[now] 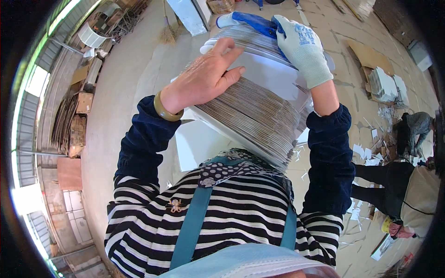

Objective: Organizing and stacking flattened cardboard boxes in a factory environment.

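Cardboard stack [259, 106]: in front of the striped shirt [241, 204], between both hands; cannot tell what carries it. At its left edge, bare left hand [204, 76]: grip slack, thumb and forefinger parted over the stack. At its far right edge, gloved right hand [299, 51]: fingertips against a blue glove [255, 21]; cannot tell whether grasping it. Leftward, broad floor [120, 116] reaching to cardboard bundles [65, 123]; rightward, paper scraps [366, 153].

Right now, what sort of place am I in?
Probably a cardboard workshop: a thick stack of white-faced sheets before you, brown cardboard standing at left, and white scraps on the floor.
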Demonstrator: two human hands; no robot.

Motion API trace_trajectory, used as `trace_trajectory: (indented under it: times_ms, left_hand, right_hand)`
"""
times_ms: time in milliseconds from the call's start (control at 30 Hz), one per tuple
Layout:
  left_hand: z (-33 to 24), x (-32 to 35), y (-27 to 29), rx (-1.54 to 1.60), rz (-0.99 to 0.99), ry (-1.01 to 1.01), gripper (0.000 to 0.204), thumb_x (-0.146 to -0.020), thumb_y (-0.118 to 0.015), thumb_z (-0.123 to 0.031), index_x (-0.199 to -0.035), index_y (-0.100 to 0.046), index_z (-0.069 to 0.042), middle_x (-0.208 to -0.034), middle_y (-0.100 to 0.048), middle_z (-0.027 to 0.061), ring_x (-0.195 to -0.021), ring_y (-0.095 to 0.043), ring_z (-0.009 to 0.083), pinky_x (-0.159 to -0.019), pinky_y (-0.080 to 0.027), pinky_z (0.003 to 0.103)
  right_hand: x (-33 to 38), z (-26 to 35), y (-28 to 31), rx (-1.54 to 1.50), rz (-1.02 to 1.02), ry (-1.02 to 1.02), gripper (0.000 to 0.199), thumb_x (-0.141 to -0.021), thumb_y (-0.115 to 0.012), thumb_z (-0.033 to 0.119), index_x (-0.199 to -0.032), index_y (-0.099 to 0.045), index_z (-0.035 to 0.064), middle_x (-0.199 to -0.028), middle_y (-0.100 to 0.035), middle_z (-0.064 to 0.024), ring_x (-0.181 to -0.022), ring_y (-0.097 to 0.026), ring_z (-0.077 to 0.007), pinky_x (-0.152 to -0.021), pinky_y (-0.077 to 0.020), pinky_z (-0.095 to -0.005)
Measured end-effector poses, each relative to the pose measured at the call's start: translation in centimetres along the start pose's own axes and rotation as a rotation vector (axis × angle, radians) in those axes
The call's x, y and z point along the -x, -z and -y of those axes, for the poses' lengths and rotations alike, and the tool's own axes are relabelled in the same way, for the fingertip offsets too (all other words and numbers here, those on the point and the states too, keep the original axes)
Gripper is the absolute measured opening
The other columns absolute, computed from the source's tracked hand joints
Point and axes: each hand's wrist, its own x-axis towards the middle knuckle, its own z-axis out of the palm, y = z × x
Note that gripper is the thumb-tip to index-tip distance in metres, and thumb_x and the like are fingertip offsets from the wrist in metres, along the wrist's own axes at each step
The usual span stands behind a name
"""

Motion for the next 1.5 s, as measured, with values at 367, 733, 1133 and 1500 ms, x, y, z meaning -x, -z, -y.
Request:
trace_trajectory:
  times_ms: [367, 733, 1133, 1500]
  left_hand:
    - [0.3, -0.9, -0.2, 0.020, 0.020, -0.005, 0.050, -0.102, -0.055, -0.027, -0.139, -0.051, 0.006, -0.123, -0.048, 0.0211, -0.109, -0.056, 0.0382, -0.097, -0.045, 0.042]
    - [0.1, -0.6, -0.1, 0.014, -0.013, -0.024, 0.047, -0.101, -0.057, -0.026, -0.133, -0.056, 0.009, -0.117, -0.049, 0.0200, -0.108, -0.056, 0.0358, -0.095, -0.046, 0.041]
    - [-0.4, -0.2, 1.0, 0.094, 0.160, 0.171, 0.054, -0.099, -0.063, -0.033, -0.138, -0.052, 0.003, -0.110, -0.054, 0.0198, -0.103, -0.058, 0.0365, -0.091, -0.047, 0.044]
    - [0.0, -0.2, 0.3, -0.017, 0.092, 0.052, 0.065, -0.103, -0.054, -0.043, -0.145, -0.045, 0.005, -0.123, -0.053, 0.0216, -0.114, -0.057, 0.0376, -0.098, -0.045, 0.042]
  right_hand:
    - [0.3, 0.0, -0.2, -0.032, -0.075, 0.037, 0.030, -0.097, -0.053, 0.027, -0.120, -0.064, 0.0096, -0.101, -0.072, -0.0167, -0.098, -0.071, -0.0348, -0.088, -0.0545, -0.0479]
    - [0.0, -0.2, -0.4, -0.005, -0.042, 0.031, 0.031, -0.098, -0.052, 0.026, -0.123, -0.062, 0.0101, -0.103, -0.072, -0.0172, -0.098, -0.070, -0.0348, -0.088, -0.0547, -0.0477]
    - [0.1, 0.5, 0.5, 0.036, 0.098, -0.028, 0.039, -0.098, -0.051, 0.027, -0.135, -0.059, 0.0157, -0.116, -0.070, -0.0121, -0.108, -0.067, -0.0309, -0.096, -0.0519, -0.0443]
    - [0.7, 0.8, -0.1, -0.026, -0.037, 0.052, 0.029, -0.097, -0.053, 0.026, -0.119, -0.063, 0.0098, -0.103, -0.072, -0.0176, -0.097, -0.070, -0.0355, -0.086, -0.0546, -0.0485]
